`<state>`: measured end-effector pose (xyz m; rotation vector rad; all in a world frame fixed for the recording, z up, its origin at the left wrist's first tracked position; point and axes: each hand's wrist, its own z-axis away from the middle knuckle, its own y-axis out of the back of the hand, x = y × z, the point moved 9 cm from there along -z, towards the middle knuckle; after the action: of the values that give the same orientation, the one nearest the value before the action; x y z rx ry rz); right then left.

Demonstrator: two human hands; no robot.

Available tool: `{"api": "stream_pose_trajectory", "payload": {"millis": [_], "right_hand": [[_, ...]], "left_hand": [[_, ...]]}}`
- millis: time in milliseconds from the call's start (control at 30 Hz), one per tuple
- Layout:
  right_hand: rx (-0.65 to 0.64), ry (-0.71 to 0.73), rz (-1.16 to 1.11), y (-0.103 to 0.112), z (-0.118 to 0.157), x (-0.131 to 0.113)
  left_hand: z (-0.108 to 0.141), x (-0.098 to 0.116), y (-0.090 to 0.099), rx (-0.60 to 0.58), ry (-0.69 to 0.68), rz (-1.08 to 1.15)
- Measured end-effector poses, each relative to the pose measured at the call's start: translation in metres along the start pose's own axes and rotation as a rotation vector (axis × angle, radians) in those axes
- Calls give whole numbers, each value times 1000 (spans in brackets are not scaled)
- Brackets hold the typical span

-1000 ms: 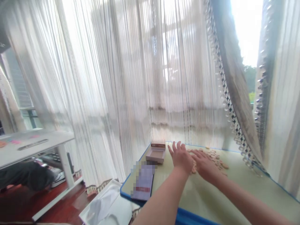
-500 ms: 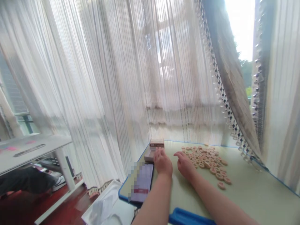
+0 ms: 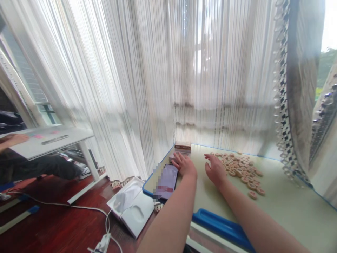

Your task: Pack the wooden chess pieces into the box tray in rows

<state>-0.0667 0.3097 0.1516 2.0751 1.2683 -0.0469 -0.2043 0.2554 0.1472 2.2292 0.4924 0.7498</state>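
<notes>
My left hand (image 3: 185,165) reaches over a small open box tray (image 3: 172,157) at the table's far left, its fingers spread on or just above the rim; contact is hard to judge. Just behind the tray sits a brown and white box part (image 3: 183,146). My right hand (image 3: 216,169) hovers over the table left of a heap of round wooden game pieces (image 3: 237,165) with carved markings, like Chinese chess discs. Its fingers are apart and nothing shows in them. A phone (image 3: 168,180) with a lit screen lies below my left hand.
The pale table (image 3: 284,196) has a blue edge and a blue tray-like handle (image 3: 221,225) in front. On the left are an open white carton (image 3: 137,214), a white cable (image 3: 76,206) and another table (image 3: 50,147) with a person's arm on it. Sheer curtains (image 3: 147,88) hang behind.
The view has turned left and down. My left hand's fingers have spread out flatter over the tray. My right hand stays beside the pieces, its fingers slightly more raised.
</notes>
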Motion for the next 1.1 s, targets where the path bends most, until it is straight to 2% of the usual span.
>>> {"api": "stream_pose_trajectory", "payload": {"millis": [133, 233, 367, 467, 567, 667, 700, 767, 833, 867, 900, 1000, 1067, 1100], "right_hand": [[37, -9, -39, 5, 0, -4], [49, -15, -76, 8, -1, -6], [78, -102, -198, 13, -6, 2], [130, -342, -379, 21, -11, 26], [97, -576, -682, 31, -16, 50], [-39, -736, -917, 51, -17, 62], [-110, -737, -923, 60, -16, 62], [-209, -706, -795, 81, -13, 67], [-239, -665, -619, 100, -5, 76], [-255, -633, -561, 105, 0, 81], [-271, -602, -510, 108, 6, 86], [-276, -507, -344, 111, 23, 101], [-315, -368, -203, 108, 30, 99], [-352, -263, -123, 105, 32, 92]], "left_hand": [[-1, -4, 3, -6, 35, 70], [-2, 0, 10, 36, -24, 167], [5, 28, 25, 128, -360, 365], [18, 47, 35, 164, -600, 496], [30, 64, 34, 111, -783, 561], [44, 82, 35, 31, -926, 577], [51, 88, 36, -4, -982, 581], [68, 100, 42, -97, -1121, 589], [86, 108, 48, -180, -1275, 599], [90, 109, 51, -190, -1310, 611], [87, 108, 53, -177, -1289, 635], [58, 95, 48, -119, -1027, 765], [45, 90, 34, -173, -903, 820], [42, 91, 26, -221, -883, 816]]}}
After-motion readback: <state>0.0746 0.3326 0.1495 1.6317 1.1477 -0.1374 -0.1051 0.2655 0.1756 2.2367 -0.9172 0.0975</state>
